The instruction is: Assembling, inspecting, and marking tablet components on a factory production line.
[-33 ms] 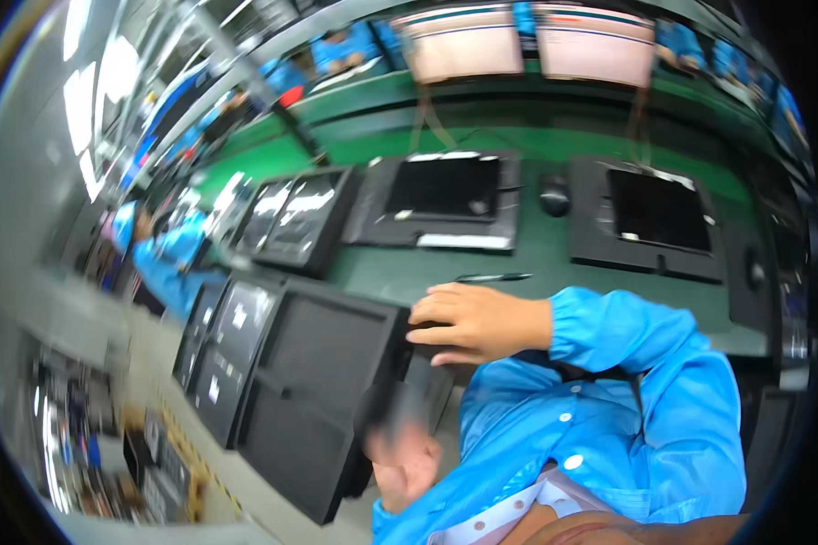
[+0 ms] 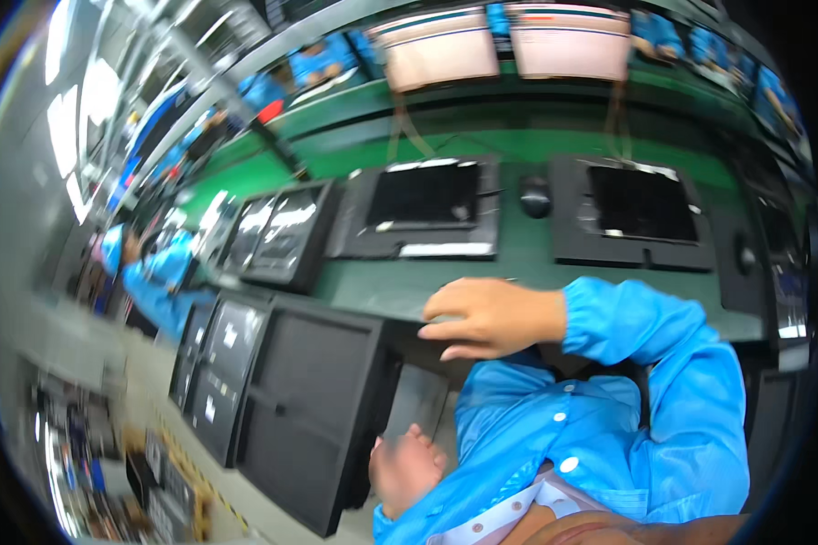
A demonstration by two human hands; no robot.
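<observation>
The right grip [image 2: 495, 316] has its fingers loosely bent and a little spread, with nothing visible in it. The left grip [image 2: 409, 474], at lower centre of the frame, is partly blurred; I cannot tell how far its fingers close, or whether it touches the tray just beside it. This black tray [image 2: 304, 363], left of centre, looks rectangular, matt and thick-edged, with two shallow recesses. The green counter [image 2: 400, 283] extends above.

An electronics assembly workshop: green workbench [image 2: 382, 283], flat screens [image 2: 424, 197] in dark fixtures [image 2: 571, 202], black tray [image 2: 318, 363], blue-clad co-worker [image 2: 159, 292]
</observation>
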